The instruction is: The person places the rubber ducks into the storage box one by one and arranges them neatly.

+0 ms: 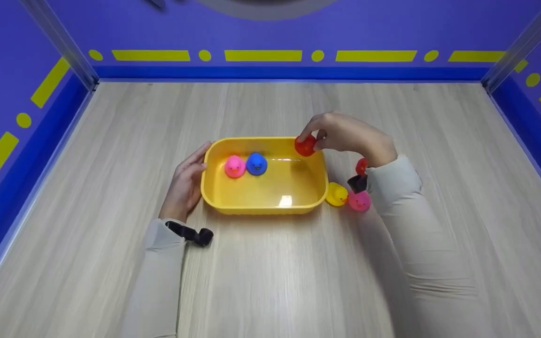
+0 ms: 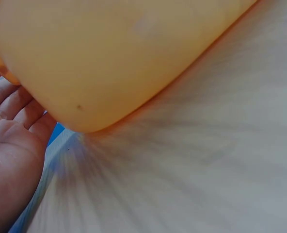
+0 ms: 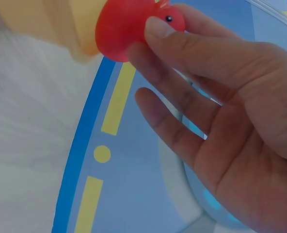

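A yellow plastic tub [image 1: 266, 210] stands on the table, with a pink rubber duck [image 1: 235, 166] and a blue rubber duck [image 1: 257, 164] inside on its left. Against the tub's left outer wall rests my left hand [image 1: 188, 180], fingers extended; the left wrist view shows its palm [image 2: 12, 155] beside the wall. My right hand [image 1: 348, 134] pinches a red rubber duck [image 1: 305, 146] between thumb and fingers over the tub's far right corner. In the right wrist view, that duck [image 3: 126, 29] shows its eye, and the other fingers are spread apart from it.
Right of the tub sit a yellow duck [image 1: 336, 194] and a pink duck [image 1: 359, 201]. Another red piece [image 1: 361, 166], perhaps a duck, is partly hidden by the right wrist and its black mount [image 1: 358, 183]. Blue panels [image 1: 270, 37] border the table's back and sides.
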A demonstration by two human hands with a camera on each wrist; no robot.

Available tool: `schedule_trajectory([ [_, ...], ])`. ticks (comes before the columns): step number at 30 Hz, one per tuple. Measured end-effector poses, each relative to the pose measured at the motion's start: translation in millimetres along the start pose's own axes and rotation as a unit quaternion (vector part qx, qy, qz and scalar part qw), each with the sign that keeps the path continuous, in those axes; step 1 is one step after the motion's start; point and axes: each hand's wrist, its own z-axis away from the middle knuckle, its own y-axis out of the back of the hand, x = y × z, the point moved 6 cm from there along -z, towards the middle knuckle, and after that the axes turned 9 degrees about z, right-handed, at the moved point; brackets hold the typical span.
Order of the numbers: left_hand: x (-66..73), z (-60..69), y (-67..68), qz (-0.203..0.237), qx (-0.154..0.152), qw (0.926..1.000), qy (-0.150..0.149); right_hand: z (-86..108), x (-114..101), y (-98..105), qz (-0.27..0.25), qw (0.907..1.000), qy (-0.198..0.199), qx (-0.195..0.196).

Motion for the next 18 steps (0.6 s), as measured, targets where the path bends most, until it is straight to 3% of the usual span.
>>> schedule_trajectory([
  [18,-0.1,-1.0,0.9,0.002,0.002,1.0000,0.002,-14.5,-19,-9,-0.038,0.9986,-0.008,-0.035],
])
